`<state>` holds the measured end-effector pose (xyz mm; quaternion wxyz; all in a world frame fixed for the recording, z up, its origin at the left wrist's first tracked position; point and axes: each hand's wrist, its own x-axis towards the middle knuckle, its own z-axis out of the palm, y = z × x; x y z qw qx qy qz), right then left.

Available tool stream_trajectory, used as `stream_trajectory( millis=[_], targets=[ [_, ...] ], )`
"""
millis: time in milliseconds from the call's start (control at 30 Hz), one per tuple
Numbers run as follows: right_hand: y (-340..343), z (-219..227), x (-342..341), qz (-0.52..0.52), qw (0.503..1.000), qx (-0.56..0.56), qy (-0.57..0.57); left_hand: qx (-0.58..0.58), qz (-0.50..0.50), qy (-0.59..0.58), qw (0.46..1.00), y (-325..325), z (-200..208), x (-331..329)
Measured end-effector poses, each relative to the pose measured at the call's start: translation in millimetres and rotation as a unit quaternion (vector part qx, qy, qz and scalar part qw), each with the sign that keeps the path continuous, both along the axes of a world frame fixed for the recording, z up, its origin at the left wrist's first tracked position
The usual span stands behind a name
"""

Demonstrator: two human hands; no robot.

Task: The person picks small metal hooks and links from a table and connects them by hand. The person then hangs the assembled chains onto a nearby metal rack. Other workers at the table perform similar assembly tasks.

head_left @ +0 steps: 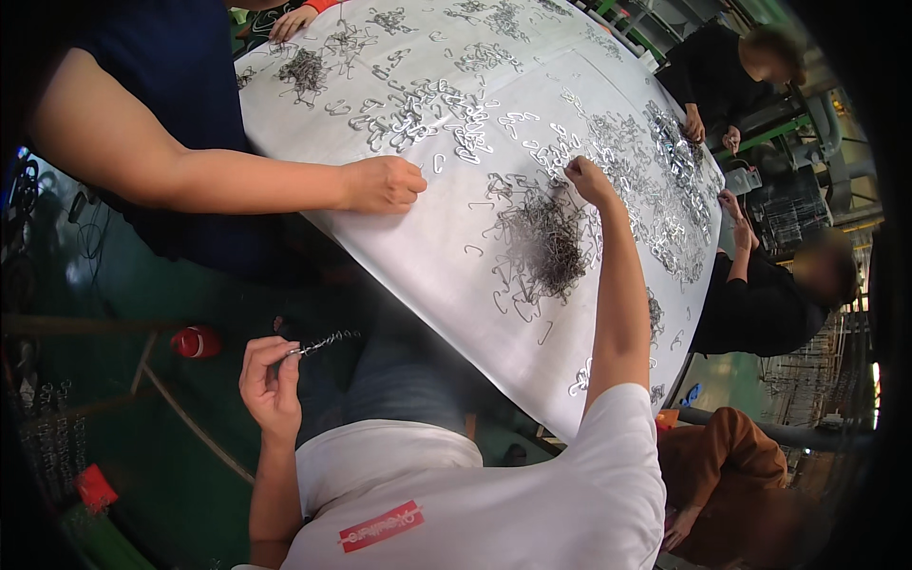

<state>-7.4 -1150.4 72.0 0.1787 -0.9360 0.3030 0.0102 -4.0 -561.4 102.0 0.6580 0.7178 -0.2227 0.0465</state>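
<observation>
My left hand (pixel 271 388) is off the table's near edge, thumb and fingers pinched on one end of a short chain of metal links (pixel 328 342). The chain stretches out to the right of the fingertips. My right arm reaches across the table, and my right hand (pixel 591 182) is closed over shiny bent metal hooks (pixel 556 152). What its fingers hold, if anything, is hidden. Just below that hand lies a dense heap of darker thin wire hooks (pixel 546 242), with a few loose ones around it.
The white-covered table (pixel 427 275) carries several more piles of hooks. At the left, a co-worker's closed hand (pixel 385 185) rests over the near edge. Other people work along the far and right sides. A red container (pixel 195 342) stands on the green floor at the left.
</observation>
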Motion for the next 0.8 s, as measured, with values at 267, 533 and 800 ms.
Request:
stream_trajectory(
  millis=[267, 533, 800],
  targets=[
    [77, 17, -94, -0.102, 0.967, 0.025, -0.232, 0.021, -0.010, -0.091, 0.996, 3, -27, 13],
    [340, 3, -170, -0.253, 0.909, 0.006, -0.332, 0.054, -0.111, -0.061, 0.990, 18, -48, 39],
    [352, -38, -176, -0.371, 0.869, 0.036, -0.326, 0.047, -0.186, -0.049, 0.980, 11, -52, 50]
  ],
)
